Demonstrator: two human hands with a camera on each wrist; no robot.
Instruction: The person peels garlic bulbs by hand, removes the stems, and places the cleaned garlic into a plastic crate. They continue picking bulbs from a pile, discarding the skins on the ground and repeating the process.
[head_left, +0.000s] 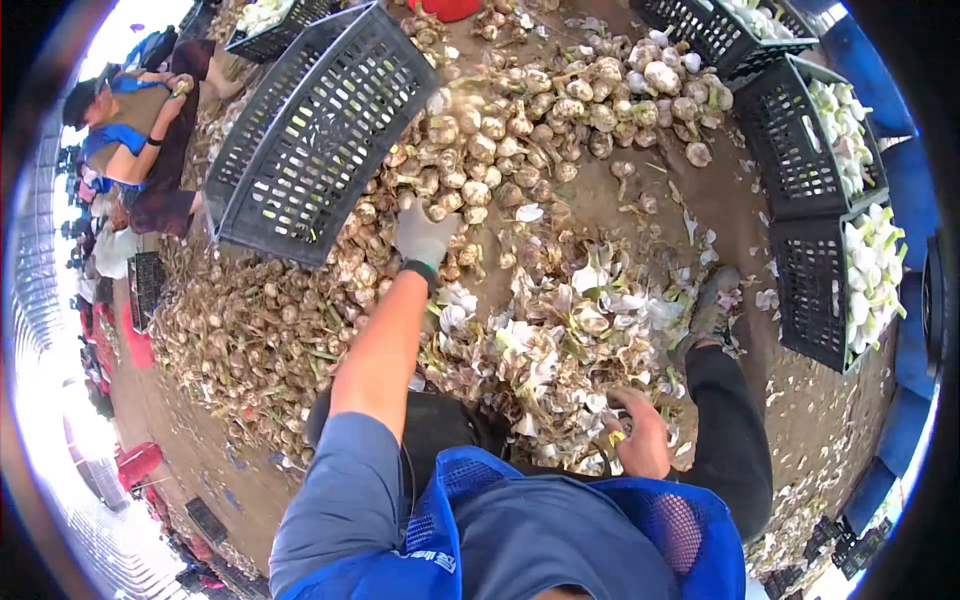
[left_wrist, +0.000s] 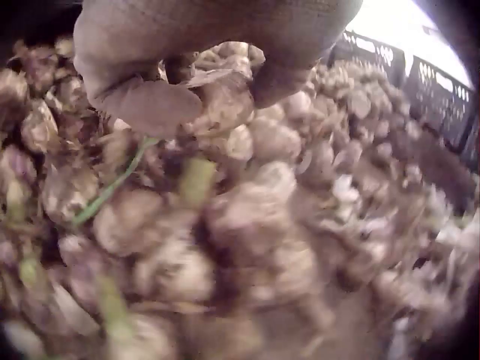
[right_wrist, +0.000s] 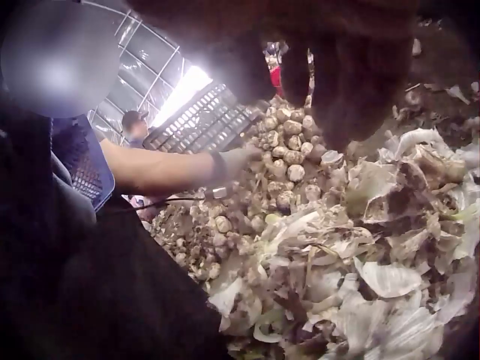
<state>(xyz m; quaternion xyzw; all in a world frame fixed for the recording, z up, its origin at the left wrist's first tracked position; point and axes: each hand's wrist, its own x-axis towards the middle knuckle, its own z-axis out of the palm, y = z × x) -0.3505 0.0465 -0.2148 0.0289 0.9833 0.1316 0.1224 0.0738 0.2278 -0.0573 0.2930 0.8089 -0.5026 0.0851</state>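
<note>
My left hand [head_left: 425, 238], in a pale glove, reaches into the heap of garlic bulbs [head_left: 480, 148] beside a tilted black crate. In the left wrist view its thumb and fingers curl round a garlic bulb [left_wrist: 225, 105], with more bulbs and a green stalk [left_wrist: 116, 184] below. My right hand [head_left: 645, 436] is low over the loose garlic skins [head_left: 545, 335], near my bent leg. Its fingers are curled, and a small yellow thing [head_left: 617, 437] shows at them, mostly hidden. In the right wrist view that hand is a dark shape above the papery skins [right_wrist: 382, 277].
The tilted black crate [head_left: 320, 140] stands at the left of the heap. Crates of trimmed white garlic [head_left: 870, 275] line the right side. Another person [head_left: 135, 130] sits at the far left. My shoe [head_left: 712, 305] rests beside the skins, and a red container [head_left: 447, 8] is at the top.
</note>
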